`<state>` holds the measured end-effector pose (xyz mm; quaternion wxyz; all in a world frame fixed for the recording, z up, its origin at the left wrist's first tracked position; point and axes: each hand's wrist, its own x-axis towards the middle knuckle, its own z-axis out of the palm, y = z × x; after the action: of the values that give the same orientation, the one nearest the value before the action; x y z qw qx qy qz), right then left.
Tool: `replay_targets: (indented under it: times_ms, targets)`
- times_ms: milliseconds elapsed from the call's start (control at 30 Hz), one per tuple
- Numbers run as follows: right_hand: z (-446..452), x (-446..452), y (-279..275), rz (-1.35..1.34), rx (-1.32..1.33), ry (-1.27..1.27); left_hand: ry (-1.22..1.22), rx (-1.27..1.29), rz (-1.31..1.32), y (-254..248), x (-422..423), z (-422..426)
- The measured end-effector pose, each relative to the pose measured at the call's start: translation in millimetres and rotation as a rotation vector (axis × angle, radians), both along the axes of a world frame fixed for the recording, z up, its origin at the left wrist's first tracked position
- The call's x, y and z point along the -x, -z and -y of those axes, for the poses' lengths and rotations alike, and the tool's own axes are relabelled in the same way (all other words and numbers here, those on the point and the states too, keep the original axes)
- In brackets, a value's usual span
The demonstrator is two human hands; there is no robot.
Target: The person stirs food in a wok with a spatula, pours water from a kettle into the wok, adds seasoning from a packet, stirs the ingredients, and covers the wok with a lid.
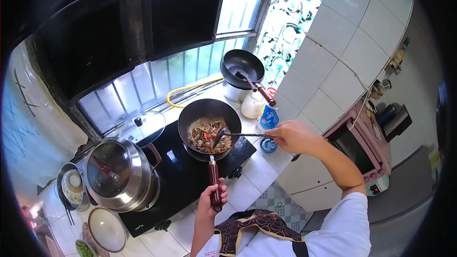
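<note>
My left hand [212, 200] is wrapped round the reddish-brown handle of a black wok [184, 121] on the stove. Inside the wok lies chopped food [202, 131] with pieces of red pepper and pale strips. My right hand [293, 136], fingers closed, grips the end of a dark long-handled spatula [247, 134]. The spatula reaches leftward over the rim, and its dark head rests in the food. Below and beside my right hand are a blue-and-white packet [270, 118] and a round blue lid [269, 145].
A lidded steel steamer pot [135, 181] occupies the left of the black cooktop [173, 185]. A glass lid [154, 123] leans behind it. Another black pan [243, 62] rests on a pot near a white jar [252, 107]. Bowls and a plate [107, 228] stand at the left.
</note>
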<state>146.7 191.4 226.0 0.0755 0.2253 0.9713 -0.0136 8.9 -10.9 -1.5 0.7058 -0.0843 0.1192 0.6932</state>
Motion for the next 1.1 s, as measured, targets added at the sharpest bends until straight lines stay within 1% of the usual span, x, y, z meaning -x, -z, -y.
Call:
replay_targets:
  times_ms: [100,167,233,367,400,433,467,500,533,567,633,667,733,767,800,867,900,967,1000,1067,1100]
  targets:
    - [8,-10,-26,0.046,-0.010,0.030,-0.023,0.040,-0.028,-2,-2,-1]
    - [10,-11,-30,0.081,-0.003,0.054,-0.028,0.039,-0.021,-3,-2,-1]
    - [15,-6,-27,0.194,0.030,0.126,-0.035,0.037,-0.015,-2,-3,-1]
    - [5,16,36,0.199,0.029,0.137,-0.045,0.023,0.002,1,-3,-1]
    - [3,22,45,0.135,0.068,0.175,-0.046,0.015,0.011,1,-3,-1]
    - [2,25,51,0.071,0.108,0.213,-0.050,0.015,0.005,1,-3,0]
    - [0,23,54,0.066,0.110,0.208,-0.041,0.030,0.008,-1,-3,1]
    - [-5,17,55,0.003,0.115,0.210,-0.035,0.043,0.012,-2,-2,0]
    - [-8,15,55,-0.057,0.122,0.214,-0.042,0.043,0.011,-2,-2,0]
    - [-9,15,54,-0.056,0.124,0.212,-0.040,0.043,0.017,-3,-2,0]
    - [-11,13,47,-0.155,0.096,0.279,-0.027,0.042,0.025,-2,-2,-1]
    - [-13,16,49,-0.153,0.094,0.288,-0.030,0.021,0.021,0,-2,-2]
    - [-25,30,68,-0.038,0.108,0.433,-0.032,-0.002,0.021,1,-2,-3]
    - [-40,30,99,-0.079,0.004,0.329,-0.033,-0.002,0.015,1,-2,-3]
    - [-45,37,107,-0.076,0.006,0.321,-0.038,0.000,0.010,1,-2,-2]
    - [-50,54,119,0.051,0.762,0.657,-0.048,0.014,0.026,0,-2,-1]
    - [-55,55,128,0.055,0.763,0.650,-0.044,0.026,0.039,0,-3,-1]
    - [-64,51,143,-0.062,1.299,0.750,-0.046,0.024,0.023,-1,-3,-1]
    - [-61,49,137,-0.062,1.301,0.747,-0.041,0.022,0.011,-1,-2,-1]
    - [-47,41,109,-0.079,1.096,0.595,-0.038,0.022,0.010,-1,-2,-1]
    - [-41,36,93,-0.078,1.097,0.597,-0.033,0.019,0.010,-2,-2,-1]
